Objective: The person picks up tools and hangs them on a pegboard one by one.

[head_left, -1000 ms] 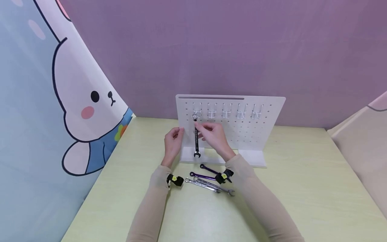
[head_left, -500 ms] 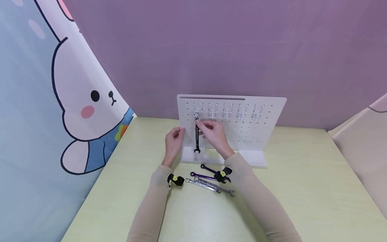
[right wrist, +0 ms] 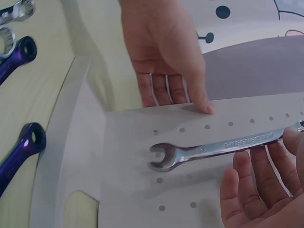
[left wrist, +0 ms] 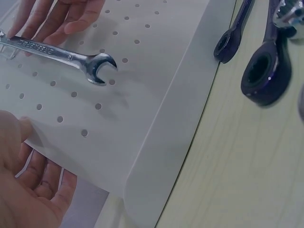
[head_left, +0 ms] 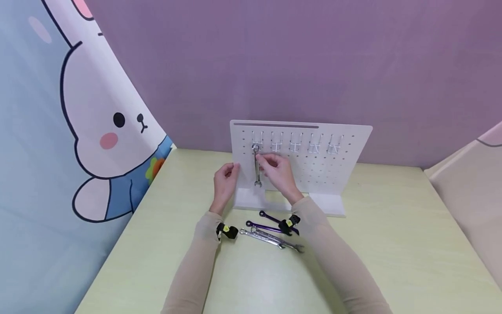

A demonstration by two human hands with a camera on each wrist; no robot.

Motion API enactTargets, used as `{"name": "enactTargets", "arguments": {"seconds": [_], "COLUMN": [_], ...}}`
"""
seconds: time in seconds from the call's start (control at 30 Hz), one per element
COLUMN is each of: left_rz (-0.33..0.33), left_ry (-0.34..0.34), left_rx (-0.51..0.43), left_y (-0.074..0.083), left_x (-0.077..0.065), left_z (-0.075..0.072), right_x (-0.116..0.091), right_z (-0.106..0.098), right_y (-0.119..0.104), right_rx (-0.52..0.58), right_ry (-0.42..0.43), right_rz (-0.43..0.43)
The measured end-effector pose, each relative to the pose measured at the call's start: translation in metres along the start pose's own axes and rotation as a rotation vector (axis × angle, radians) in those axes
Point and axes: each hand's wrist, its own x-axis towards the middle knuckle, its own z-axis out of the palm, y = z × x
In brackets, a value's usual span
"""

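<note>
A silver combination wrench [head_left: 257,172] hangs nearly upright before the white pegboard [head_left: 321,168], ring end up at the leftmost wire hook [head_left: 256,138]. Whether the ring is fully over the hook I cannot tell. My right hand [head_left: 279,174] pinches the wrench just below its ring between thumb and fingers; the open end [right wrist: 165,156] points down, apart from the hand. At the board's left edge, my left hand [head_left: 225,185] holds on, thumb [right wrist: 203,97] on the front face and the other fingers [left wrist: 47,183] behind.
More wire hooks [head_left: 295,142] run in a row along the board. On the table [head_left: 392,244], in front of the board's base [head_left: 327,205], lie purple wrenches [head_left: 264,227] and silver wrenches [head_left: 262,238], partly under the right wrist's camera [head_left: 289,223].
The wrench's lower end has swung up and in toward the board, and its ring has risen slightly to the hook. My right hand moved slightly with it; the left hand keeps its hold.
</note>
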Motion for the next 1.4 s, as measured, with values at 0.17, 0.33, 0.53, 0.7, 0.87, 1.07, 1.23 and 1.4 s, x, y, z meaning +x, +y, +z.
{"name": "enactTargets", "arguments": {"seconds": [0.17,0.33,0.53,0.7,0.87,1.07,1.23,1.4], "left_rz": [0.006,0.001,0.0,0.004,0.008,0.005,0.0,0.0], "left_ry": [-0.002,-0.01,-0.007,-0.002,-0.011,-0.015,-0.011,-0.01], "left_rx": [-0.005,-0.001,-0.004,0.001,-0.002,-0.006,-0.006,-0.002], "left_y": [0.003,0.003,0.003,0.002,0.003,0.003,0.002,0.001], "left_x": [0.001,0.002,0.001,0.001,0.0,0.0,-0.001,-0.001], "left_z": [-0.001,-0.001,-0.002,-0.002,-0.002,-0.002,-0.003,-0.004], "right_x": [0.002,0.003,0.002,0.001,-0.001,-0.003,-0.005,-0.008], "right_z": [0.002,0.005,0.006,0.005,0.004,0.005,0.004,0.002], "right_y": [0.003,0.005,0.006,0.009,0.013,0.018,0.022,0.026], "right_rx": [-0.026,-0.027,-0.022,-0.02,-0.018,-0.04,-0.051,-0.058], "right_ry": [0.0,0.001,0.004,0.0,0.006,0.0,-0.013,-0.028], "right_rz": [-0.023,-0.041,-0.045,-0.04,-0.018,0.0,-0.007,-0.003]}}
